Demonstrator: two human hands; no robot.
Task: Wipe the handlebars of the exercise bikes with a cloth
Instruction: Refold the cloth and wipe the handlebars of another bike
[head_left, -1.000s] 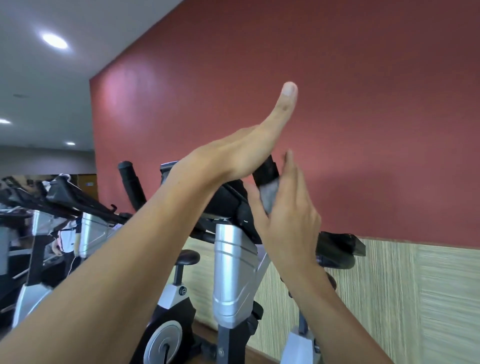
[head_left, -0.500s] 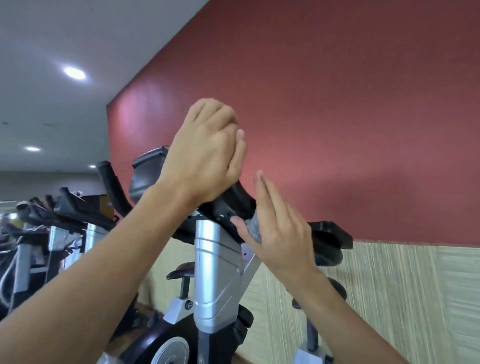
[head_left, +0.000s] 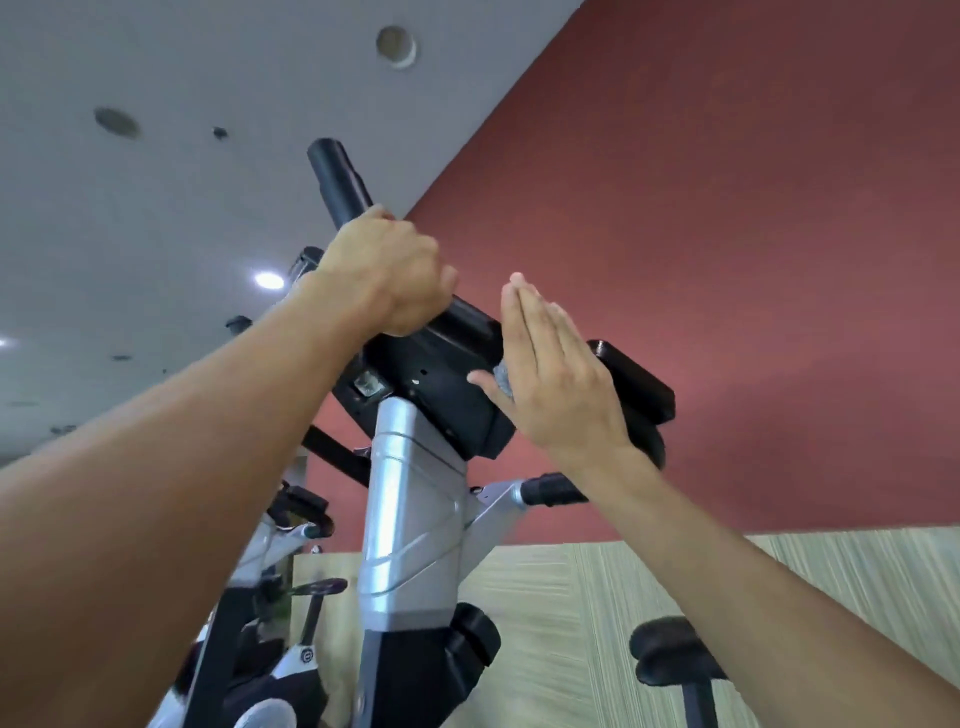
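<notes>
An exercise bike with a silver post stands right in front of me, seen from below. My left hand is wrapped around its black handlebar, whose upper end sticks up past my fist. My right hand is flat with fingers straight, pressing a grey cloth against the side of the black console housing. Only a small bit of the cloth shows between thumb and palm.
A red wall with a striped panel below runs along the right. A black seat of another bike is at lower right. More bike parts sit behind on the left. Ceiling lights are overhead.
My left hand went from an open flat pose to a closed grip on the handlebar. The view tilted upward and closer. My right hand stays pressed with the cloth against the console.
</notes>
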